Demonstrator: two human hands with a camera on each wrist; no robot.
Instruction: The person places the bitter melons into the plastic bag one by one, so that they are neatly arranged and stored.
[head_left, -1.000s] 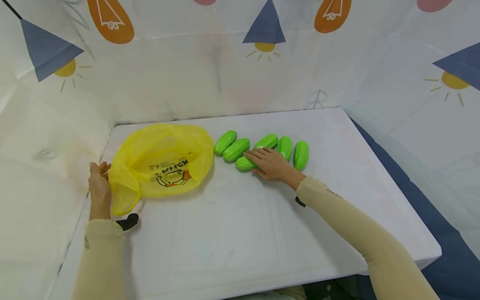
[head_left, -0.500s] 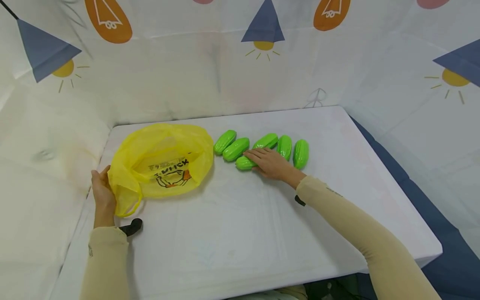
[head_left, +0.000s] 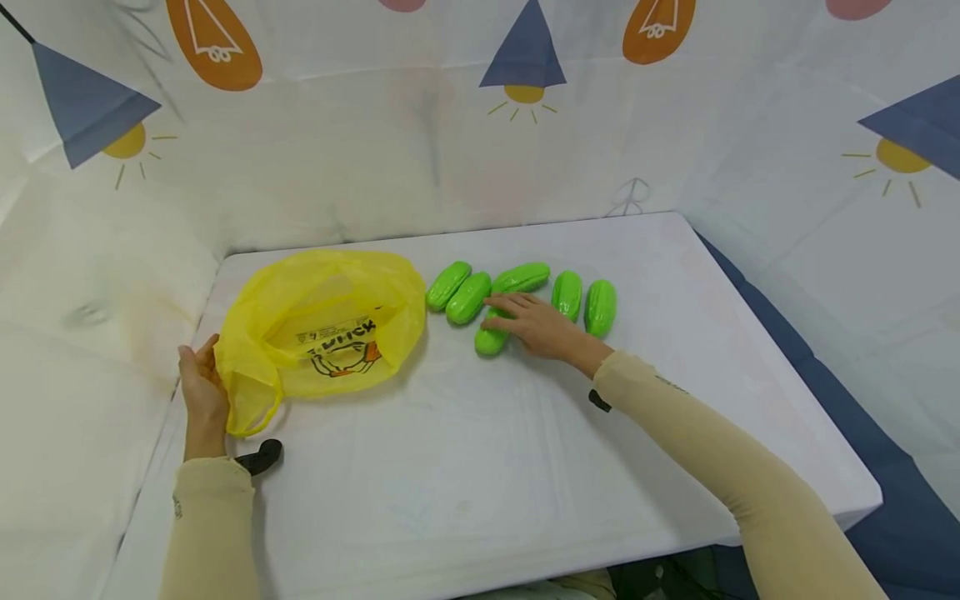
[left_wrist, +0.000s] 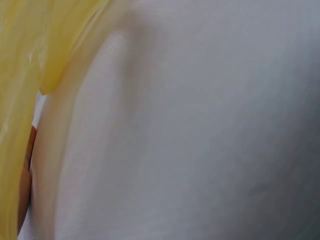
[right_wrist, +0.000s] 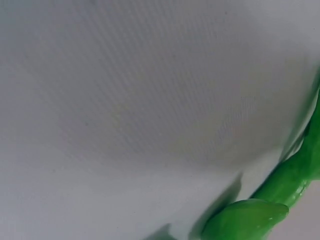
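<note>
A yellow plastic bag (head_left: 322, 325) with a duck print lies open at the table's left; its film fills the left of the left wrist view (left_wrist: 20, 75). My left hand (head_left: 201, 385) holds the bag's left rim near a handle loop, fingers partly hidden by the film. Several glossy green toy cucumbers lie in a row right of the bag, one (head_left: 448, 285) nearest it and one (head_left: 601, 307) at the right end. My right hand (head_left: 506, 312) rests with straight fingers on a cucumber (head_left: 490, 340) lying in front of the row, also seen in the right wrist view (right_wrist: 250, 220).
The white table (head_left: 480, 467) is enclosed at the back and sides by printed cloth walls (head_left: 450, 150). A black strap (head_left: 258, 457) sticks out at my left wrist. The table's right edge drops to a blue floor (head_left: 885, 467).
My right hand has turned the front cucumber more upright and nudged it off the one behind it. My left hand has slid slightly down the bag's rim.
</note>
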